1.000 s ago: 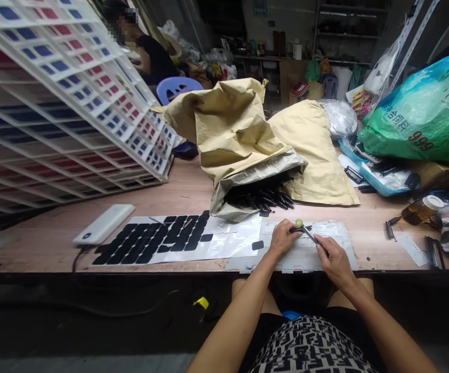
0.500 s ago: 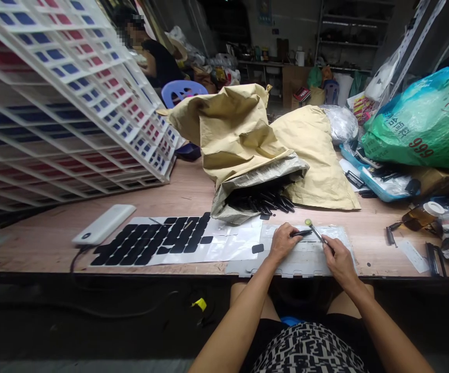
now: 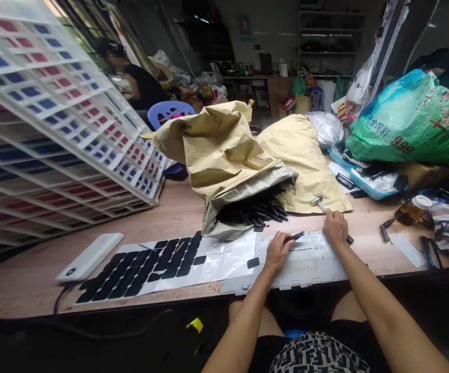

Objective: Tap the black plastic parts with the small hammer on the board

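Observation:
My left hand (image 3: 276,254) is closed on a slim black plastic piece (image 3: 296,236), whose tip points right. It holds the piece over a clear-grey mat (image 3: 309,272) near the table's front edge. My right hand (image 3: 335,228) grips a small hammer (image 3: 320,204) with a yellowish head and a thin metal shaft. The hammer's dark handle end pokes out below the fingers. Its head lies over the bottom edge of a full tan paper sack (image 3: 298,160). Behind my left hand, black pieces (image 3: 255,213) spill from the mouth of an open paper sack (image 3: 224,150).
A white sheet with black stickers (image 3: 150,267) and a white power bank (image 3: 90,256) lie left. A tilted white plastic crate (image 3: 64,119) stands beyond. To the right are a green bag (image 3: 410,129), blue trays (image 3: 379,185) and a brown bottle (image 3: 410,211). A person sits back left.
My right hand has moved forward with the hammer, away from the black piece. My left hand still holds the piece over the mat. The camera view has shifted a little.

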Available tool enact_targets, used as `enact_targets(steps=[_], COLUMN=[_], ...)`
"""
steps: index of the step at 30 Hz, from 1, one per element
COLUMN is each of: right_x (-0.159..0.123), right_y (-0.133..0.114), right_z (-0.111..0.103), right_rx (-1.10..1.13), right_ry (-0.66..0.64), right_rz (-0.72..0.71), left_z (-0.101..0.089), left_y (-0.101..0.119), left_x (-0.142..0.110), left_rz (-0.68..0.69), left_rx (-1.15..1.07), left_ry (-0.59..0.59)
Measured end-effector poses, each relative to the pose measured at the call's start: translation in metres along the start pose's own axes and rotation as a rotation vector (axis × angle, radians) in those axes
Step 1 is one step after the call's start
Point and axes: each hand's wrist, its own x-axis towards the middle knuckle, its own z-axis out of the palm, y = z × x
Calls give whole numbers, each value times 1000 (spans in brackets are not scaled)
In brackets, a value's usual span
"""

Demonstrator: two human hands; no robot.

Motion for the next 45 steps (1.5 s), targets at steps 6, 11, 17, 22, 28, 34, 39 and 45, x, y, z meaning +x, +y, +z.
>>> enact_targets(steps=[6,11,17,22,28,34,39,45], right_x=[-2,-1,-2,-1,0,0,-1,-1], right_y=[-2,-5,-4,-3,-5,-5,-5,-5], right_z=[-2,-2,-4,-4,-4,-4,-4,-6], right_rx=[5,4,5,9,2,13,21,38], right_ry=[-59,-72,-59,-54,-48,-68,-94,-126], right_rz=[3,11,0,-7,-6,-1,7,4], left_z=[-24,-26,32,6,-44,-43,-42,-45], left_y=[25,41,-3,26,72,27,14,28], left_x=[-54,-143,-166,-132,-20,96,113,65], left_rz=[-114,-237,-693,-552,-355,-512,-656,-423], left_rx=[-337,-285,59,144,-72,401,479,465], left_ry=[19,-534,-404,-684,-415,359,321,167])
